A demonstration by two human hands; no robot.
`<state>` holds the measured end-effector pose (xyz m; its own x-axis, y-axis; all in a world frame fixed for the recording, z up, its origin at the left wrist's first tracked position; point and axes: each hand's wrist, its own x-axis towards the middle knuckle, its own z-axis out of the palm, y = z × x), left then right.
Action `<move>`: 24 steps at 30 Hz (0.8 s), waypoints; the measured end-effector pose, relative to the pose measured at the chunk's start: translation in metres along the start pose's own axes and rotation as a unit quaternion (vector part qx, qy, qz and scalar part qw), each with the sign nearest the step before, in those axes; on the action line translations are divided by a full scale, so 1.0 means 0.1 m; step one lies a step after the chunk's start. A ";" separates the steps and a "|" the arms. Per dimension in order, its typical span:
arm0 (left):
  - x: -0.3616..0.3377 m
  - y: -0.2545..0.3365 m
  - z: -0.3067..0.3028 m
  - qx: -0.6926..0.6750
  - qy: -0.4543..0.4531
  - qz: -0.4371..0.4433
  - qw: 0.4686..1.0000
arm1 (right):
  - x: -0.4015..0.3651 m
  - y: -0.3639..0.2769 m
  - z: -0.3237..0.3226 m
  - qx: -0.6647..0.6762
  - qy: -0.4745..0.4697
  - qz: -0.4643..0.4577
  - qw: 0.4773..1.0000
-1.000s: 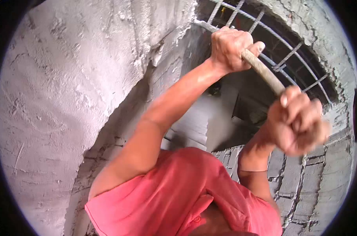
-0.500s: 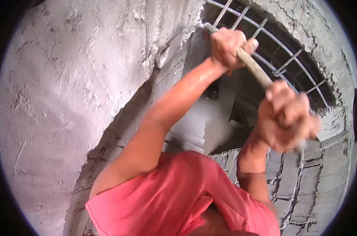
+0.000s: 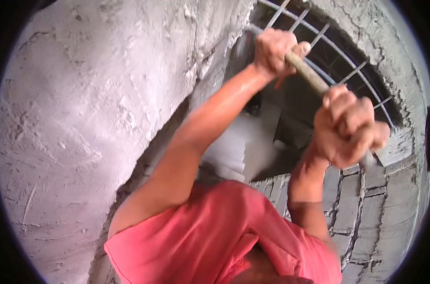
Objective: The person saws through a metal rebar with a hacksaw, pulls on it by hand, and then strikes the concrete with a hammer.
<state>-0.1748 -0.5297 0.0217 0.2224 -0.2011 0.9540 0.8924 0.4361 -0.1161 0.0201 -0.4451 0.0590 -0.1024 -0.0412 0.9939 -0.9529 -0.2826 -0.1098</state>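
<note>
A pale wooden pole runs diagonally between my two raised hands. My left hand is wrapped round its upper part, with the thumb along the right side. Lower down and closer to the camera, my right hand grips the same pole, its fingers folded over. A blurred greyish piece shows just below the right fist; I cannot make out its form. Behind the hands, a steel rebar grid spans a dark opening. The pole's far end is hidden.
Rough plastered wall fills the left side. A ragged concrete edge borders the opening at the upper right. Mortar-jointed brickwork lies at the lower right. My red shirt takes up the bottom.
The view has shifted slightly. My right hand is a little higher and further right, still on the pole. The pole end that showed past my left hand is no longer distinct.
</note>
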 end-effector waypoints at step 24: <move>0.71 0.66 -0.20 -0.128 0.040 0.042 0.990 | 0.19 -0.24 0.03 -0.007 -0.046 -0.061 0.997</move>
<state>-0.0918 -0.5329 0.0764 0.3219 -0.2464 0.9142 0.9372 0.2197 -0.2707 0.0422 -0.4423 0.0807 0.0405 -0.0956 0.9946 -0.9605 -0.2782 0.0124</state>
